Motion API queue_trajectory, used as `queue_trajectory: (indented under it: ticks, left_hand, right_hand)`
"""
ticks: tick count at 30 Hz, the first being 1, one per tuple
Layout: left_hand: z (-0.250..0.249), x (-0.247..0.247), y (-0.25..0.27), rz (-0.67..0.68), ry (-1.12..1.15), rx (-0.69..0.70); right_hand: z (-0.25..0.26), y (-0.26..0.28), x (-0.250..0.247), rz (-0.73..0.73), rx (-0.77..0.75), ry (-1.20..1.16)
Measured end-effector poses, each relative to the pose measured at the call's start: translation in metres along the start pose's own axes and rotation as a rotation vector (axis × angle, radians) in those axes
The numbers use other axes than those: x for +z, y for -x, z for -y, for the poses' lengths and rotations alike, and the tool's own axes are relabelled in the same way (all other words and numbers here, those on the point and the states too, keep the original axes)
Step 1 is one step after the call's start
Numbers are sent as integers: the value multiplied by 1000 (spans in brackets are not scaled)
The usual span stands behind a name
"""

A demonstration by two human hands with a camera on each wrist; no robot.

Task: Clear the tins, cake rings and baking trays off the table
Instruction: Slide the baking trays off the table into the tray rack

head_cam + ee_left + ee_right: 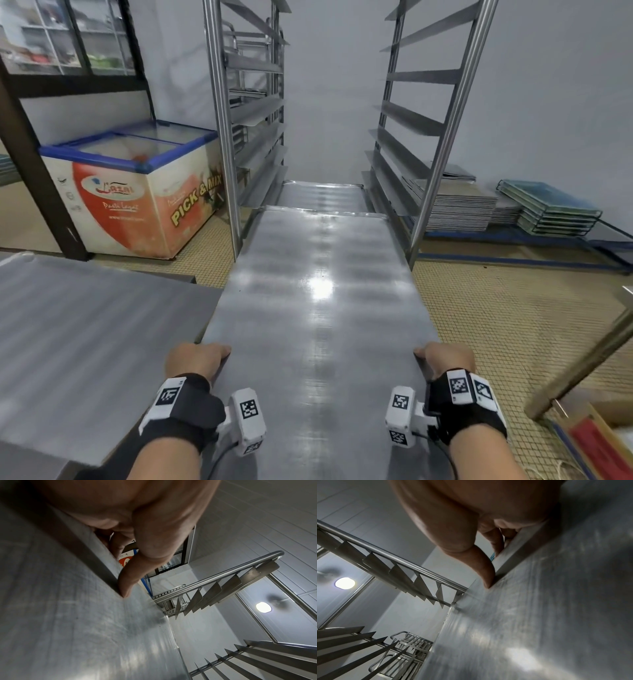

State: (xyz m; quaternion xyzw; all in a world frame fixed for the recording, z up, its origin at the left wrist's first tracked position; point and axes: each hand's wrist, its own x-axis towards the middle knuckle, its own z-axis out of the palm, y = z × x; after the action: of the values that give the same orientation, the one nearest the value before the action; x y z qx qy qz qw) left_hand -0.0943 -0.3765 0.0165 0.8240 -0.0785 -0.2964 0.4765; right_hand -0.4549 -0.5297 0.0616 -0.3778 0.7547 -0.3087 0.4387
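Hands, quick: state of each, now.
Left hand: grips the near left edge of the baking tray, thumb on top.
Right hand: grips the tray's near right edge, thumb on top.

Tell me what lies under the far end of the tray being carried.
Beyond the baking tray, another tray sits low in the rack; its near part is covered.

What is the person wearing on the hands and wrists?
Both hands, left and right, are bare. Each wrist has a black strap carrying white boxes printed with black square codes. Thin cables run back from the boxes.
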Motion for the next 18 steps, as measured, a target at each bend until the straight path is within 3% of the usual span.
queue_trajectory:
  ticks: [10, 18]
  left_hand:
    - [-50, 40, -88, 14, 17, -15]
    - [-105, 61, -93, -12, -121, 27]
  right_hand:
    - [62, -50, 49, -14, -3, 19]
    - [104, -86, 76, -14, -13, 84]
